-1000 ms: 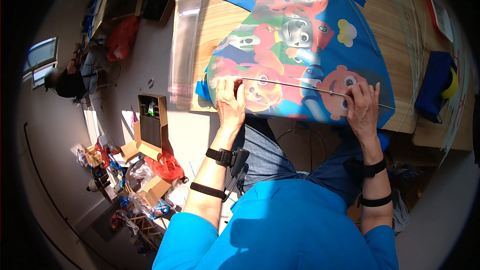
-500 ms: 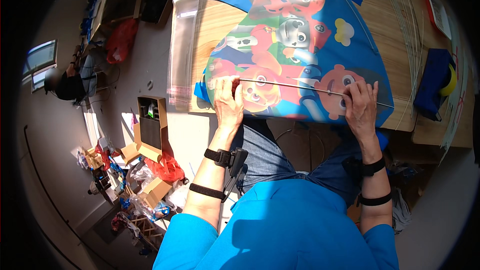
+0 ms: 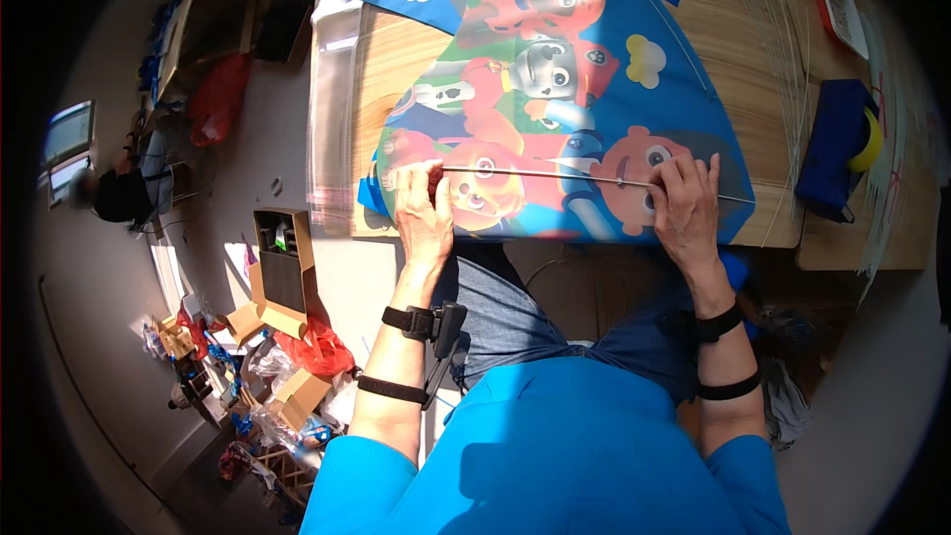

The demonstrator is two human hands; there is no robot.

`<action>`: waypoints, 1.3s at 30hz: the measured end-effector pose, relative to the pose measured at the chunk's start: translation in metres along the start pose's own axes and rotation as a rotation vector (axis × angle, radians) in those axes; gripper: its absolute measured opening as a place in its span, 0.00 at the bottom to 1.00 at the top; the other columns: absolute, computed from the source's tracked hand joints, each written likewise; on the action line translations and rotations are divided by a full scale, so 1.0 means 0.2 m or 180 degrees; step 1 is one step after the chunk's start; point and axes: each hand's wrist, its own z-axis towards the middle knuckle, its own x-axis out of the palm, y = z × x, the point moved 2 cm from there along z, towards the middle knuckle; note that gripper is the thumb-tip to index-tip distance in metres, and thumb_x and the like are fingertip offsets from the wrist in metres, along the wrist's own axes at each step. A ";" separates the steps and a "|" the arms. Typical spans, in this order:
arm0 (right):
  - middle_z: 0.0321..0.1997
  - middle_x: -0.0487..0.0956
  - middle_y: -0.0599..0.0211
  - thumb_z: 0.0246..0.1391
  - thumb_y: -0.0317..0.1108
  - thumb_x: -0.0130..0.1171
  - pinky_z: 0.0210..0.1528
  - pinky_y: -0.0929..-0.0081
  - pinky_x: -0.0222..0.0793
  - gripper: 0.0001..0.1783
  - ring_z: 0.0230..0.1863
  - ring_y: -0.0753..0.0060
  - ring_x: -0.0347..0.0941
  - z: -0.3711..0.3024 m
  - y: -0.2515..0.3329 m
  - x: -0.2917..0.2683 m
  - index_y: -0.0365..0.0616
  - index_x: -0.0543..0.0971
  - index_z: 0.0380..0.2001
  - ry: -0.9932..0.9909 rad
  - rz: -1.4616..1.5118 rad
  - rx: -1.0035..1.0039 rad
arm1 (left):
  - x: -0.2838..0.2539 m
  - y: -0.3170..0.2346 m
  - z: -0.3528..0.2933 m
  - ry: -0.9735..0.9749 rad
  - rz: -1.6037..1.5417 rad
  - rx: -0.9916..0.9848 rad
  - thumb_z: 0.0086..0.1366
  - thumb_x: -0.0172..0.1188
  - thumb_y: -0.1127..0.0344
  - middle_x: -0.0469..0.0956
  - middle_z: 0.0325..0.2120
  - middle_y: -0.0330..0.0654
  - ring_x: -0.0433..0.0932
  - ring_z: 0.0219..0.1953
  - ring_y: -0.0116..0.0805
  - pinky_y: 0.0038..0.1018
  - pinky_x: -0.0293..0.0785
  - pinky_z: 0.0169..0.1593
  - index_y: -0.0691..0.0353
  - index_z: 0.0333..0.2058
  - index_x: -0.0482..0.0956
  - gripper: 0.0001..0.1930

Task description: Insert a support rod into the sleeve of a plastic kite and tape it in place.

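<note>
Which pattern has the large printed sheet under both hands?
The large blue printed sheet shows colourful cartoon characters and clouds, head view.

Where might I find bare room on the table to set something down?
Bare wood shows left, between plastic film and printed fabric, and right, between that fabric and the thin rods. It's crowded where the left hand and right hand hold the metal rod, and around the blue case.

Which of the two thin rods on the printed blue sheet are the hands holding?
The nearer rod, lying crosswise, with the left hand and right hand on it; neither touches the farther, steeply slanting rod.
</note>
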 end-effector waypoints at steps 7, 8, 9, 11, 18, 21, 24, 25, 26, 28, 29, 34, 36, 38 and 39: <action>0.37 0.69 0.61 0.46 0.24 0.55 0.67 0.32 0.41 0.08 0.47 0.56 0.67 0.00 0.02 0.07 0.40 0.73 0.32 -0.0159 0.0165 -0.0077 | -0.07 0.10 -0.01 -0.0030 0.0286 0.0031 0.63 0.56 0.74 0.73 0.38 0.43 0.77 0.37 0.35 0.29 0.75 0.42 0.64 0.45 0.76 0.12; 0.37 0.69 0.61 0.46 0.24 0.55 0.67 0.32 0.41 0.08 0.47 0.56 0.67 0.00 0.01 0.06 0.40 0.73 0.32 -0.0173 0.0088 -0.0025 | -0.07 0.09 0.00 0.0020 0.0306 0.0017 0.63 0.56 0.74 0.73 0.38 0.43 0.77 0.37 0.34 0.28 0.74 0.42 0.64 0.45 0.76 0.12; 0.38 0.69 0.61 0.45 0.24 0.55 0.67 0.31 0.41 0.09 0.48 0.55 0.67 -0.01 -0.01 0.06 0.40 0.73 0.33 -0.0164 0.0091 -0.0018 | -0.05 0.08 0.00 0.0064 0.0339 0.0000 0.63 0.56 0.74 0.73 0.38 0.43 0.77 0.37 0.34 0.28 0.74 0.42 0.64 0.45 0.76 0.11; 0.38 0.69 0.60 0.45 0.23 0.55 0.67 0.31 0.41 0.09 0.48 0.55 0.67 -0.01 -0.02 0.05 0.40 0.74 0.34 -0.0163 0.0083 0.0000 | -0.03 0.06 0.00 0.0073 0.0311 0.0028 0.64 0.57 0.72 0.73 0.38 0.40 0.76 0.37 0.31 0.25 0.72 0.41 0.63 0.46 0.76 0.11; 0.37 0.68 0.63 0.47 0.28 0.58 0.66 0.32 0.42 0.06 0.45 0.57 0.67 -0.02 -0.02 0.06 0.44 0.72 0.30 -0.0330 0.0128 -0.0025 | -0.03 0.08 0.00 0.0096 0.0147 0.0060 0.64 0.56 0.74 0.72 0.38 0.43 0.78 0.37 0.33 0.27 0.75 0.42 0.64 0.46 0.76 0.11; 0.37 0.68 0.63 0.47 0.28 0.59 0.67 0.32 0.42 0.07 0.46 0.57 0.67 -0.01 -0.01 0.06 0.44 0.72 0.30 -0.0332 0.0180 -0.0028 | -0.05 0.09 0.00 0.0082 0.0133 0.0033 0.64 0.56 0.74 0.72 0.38 0.43 0.78 0.38 0.33 0.28 0.75 0.43 0.64 0.46 0.75 0.11; 0.37 0.68 0.63 0.47 0.29 0.58 0.67 0.33 0.42 0.07 0.46 0.58 0.67 -0.02 -0.01 0.05 0.44 0.72 0.30 -0.0318 0.0169 -0.0029 | -0.03 0.08 -0.01 0.0121 0.0270 -0.0025 0.64 0.57 0.73 0.73 0.38 0.42 0.78 0.37 0.33 0.28 0.74 0.43 0.63 0.46 0.75 0.12; 0.37 0.68 0.63 0.47 0.29 0.58 0.67 0.34 0.41 0.07 0.45 0.58 0.67 -0.02 -0.02 0.05 0.44 0.72 0.31 -0.0316 0.0124 -0.0024 | -0.03 0.08 0.00 0.0145 0.0330 -0.0091 0.63 0.57 0.73 0.73 0.38 0.42 0.77 0.37 0.34 0.28 0.74 0.42 0.63 0.46 0.76 0.12; 0.37 0.68 0.64 0.48 0.30 0.57 0.67 0.35 0.41 0.06 0.45 0.58 0.67 -0.02 -0.02 0.05 0.44 0.72 0.31 -0.0290 0.0089 -0.0034 | -0.03 0.08 0.00 0.0061 0.0248 0.0014 0.62 0.58 0.73 0.74 0.37 0.42 0.77 0.36 0.34 0.28 0.74 0.41 0.63 0.45 0.76 0.12; 0.37 0.68 0.64 0.49 0.31 0.57 0.67 0.35 0.42 0.06 0.45 0.58 0.67 -0.02 -0.01 0.05 0.44 0.72 0.31 -0.0294 0.0145 -0.0053 | -0.04 0.07 0.00 0.0027 0.0266 0.0042 0.62 0.58 0.73 0.74 0.37 0.42 0.77 0.35 0.33 0.28 0.74 0.41 0.63 0.45 0.76 0.12; 0.37 0.68 0.64 0.49 0.31 0.56 0.67 0.35 0.42 0.06 0.45 0.58 0.67 -0.01 -0.01 0.04 0.44 0.72 0.31 -0.0283 0.0129 -0.0028 | -0.04 0.07 0.00 0.0047 0.0310 0.0011 0.62 0.58 0.73 0.74 0.37 0.42 0.77 0.35 0.33 0.28 0.74 0.41 0.62 0.45 0.76 0.12; 0.37 0.70 0.64 0.48 0.29 0.58 0.67 0.34 0.43 0.07 0.45 0.57 0.68 -0.01 0.00 0.03 0.44 0.73 0.32 -0.0292 0.0238 -0.0004 | -0.04 0.07 0.00 0.0090 0.0241 -0.0122 0.62 0.59 0.72 0.73 0.36 0.41 0.76 0.33 0.32 0.28 0.74 0.40 0.62 0.45 0.76 0.12; 0.37 0.70 0.64 0.48 0.29 0.58 0.66 0.34 0.43 0.08 0.45 0.57 0.68 -0.01 0.00 0.04 0.44 0.73 0.32 -0.0330 0.0236 -0.0009 | -0.03 0.07 0.00 0.0093 0.0270 -0.0079 0.62 0.59 0.72 0.73 0.36 0.41 0.76 0.34 0.32 0.28 0.74 0.40 0.62 0.45 0.76 0.12; 0.37 0.70 0.64 0.48 0.29 0.58 0.66 0.33 0.43 0.08 0.45 0.57 0.68 -0.01 -0.01 0.03 0.44 0.72 0.33 -0.0373 0.0195 -0.0001 | -0.02 0.07 0.00 0.0103 0.0190 -0.0110 0.62 0.59 0.72 0.74 0.37 0.42 0.77 0.34 0.31 0.27 0.74 0.41 0.62 0.45 0.76 0.12; 0.37 0.69 0.64 0.47 0.29 0.58 0.66 0.33 0.43 0.08 0.45 0.57 0.67 -0.01 -0.01 0.04 0.44 0.72 0.33 -0.0359 0.0204 -0.0009 | -0.02 0.07 0.00 0.0109 0.0121 -0.0143 0.62 0.59 0.72 0.74 0.37 0.42 0.77 0.34 0.31 0.27 0.74 0.41 0.62 0.45 0.76 0.12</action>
